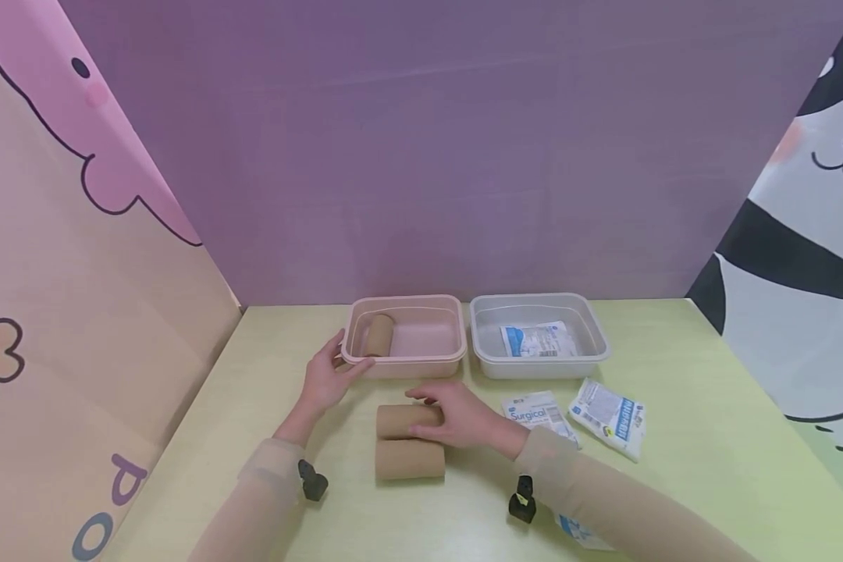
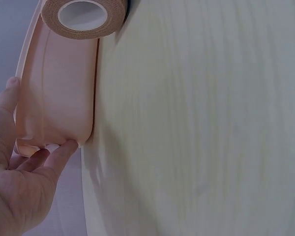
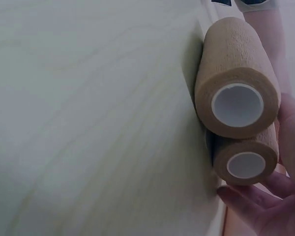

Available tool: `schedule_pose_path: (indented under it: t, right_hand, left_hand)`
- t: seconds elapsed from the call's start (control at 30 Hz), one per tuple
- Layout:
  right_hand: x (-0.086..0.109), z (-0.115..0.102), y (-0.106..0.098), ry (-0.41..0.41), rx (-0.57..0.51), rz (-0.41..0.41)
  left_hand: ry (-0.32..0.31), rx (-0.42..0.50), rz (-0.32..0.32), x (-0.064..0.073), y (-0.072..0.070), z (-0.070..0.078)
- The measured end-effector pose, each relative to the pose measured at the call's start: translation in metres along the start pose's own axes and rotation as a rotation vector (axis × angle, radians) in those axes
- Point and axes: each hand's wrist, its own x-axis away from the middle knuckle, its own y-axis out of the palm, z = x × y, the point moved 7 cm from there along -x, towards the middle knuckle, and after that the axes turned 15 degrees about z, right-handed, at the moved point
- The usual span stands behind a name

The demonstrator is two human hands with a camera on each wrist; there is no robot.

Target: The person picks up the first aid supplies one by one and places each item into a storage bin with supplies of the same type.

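In the head view my left hand (image 1: 329,378) holds the pink plastic box (image 1: 421,367) by its near left corner, thumb along the front and fingers on the left side. One tan bandage roll (image 1: 378,336) lies inside that box. My right hand (image 1: 457,414) grips the farther of two tan bandage rolls on the table, thumb on its near side and fingers over its far side. That far roll (image 3: 260,142) and the near roll (image 3: 238,54) lie side by side, their white cores showing in the right wrist view.
A white plastic box (image 1: 534,367) stands right of the pink one, with a blue-and-white packet (image 1: 537,340) inside. Right of my right hand lie a packet marked Surgical (image 1: 537,410) and another blue-and-white packet (image 1: 610,417). My right sleeve partly covers a further packet (image 1: 581,534).
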Motion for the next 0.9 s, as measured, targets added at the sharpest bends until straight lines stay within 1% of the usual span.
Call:
schedule_pose_path:
  t: [0.13,0.37,0.5,0.73,0.9]
  right_hand:
    - [0.0,-0.001,0.003,0.007,0.01,-0.006]
    - [-0.001,0.002,0.007,0.079,0.009,-0.033]
    - [-0.001,0.003,0.006,0.098,0.01,-0.022]
    - [-0.003,0.003,-0.007,0.14,0.017,0.024]
    - [-0.006,0.002,-0.021,0.154,-0.011,0.061]
  left_hand:
    - [0.006,0.003,0.0,-0.001,0.001,0.0]
    - [0.011,0.004,0.005,-0.001,0.001,-0.003]
    - [0.011,0.003,0.006,-0.001,0.001,-0.003]
    - [0.006,0.005,0.004,-0.001,0.001,-0.003]
    - [0.002,-0.004,0.003,-0.001,0.0,-0.003]
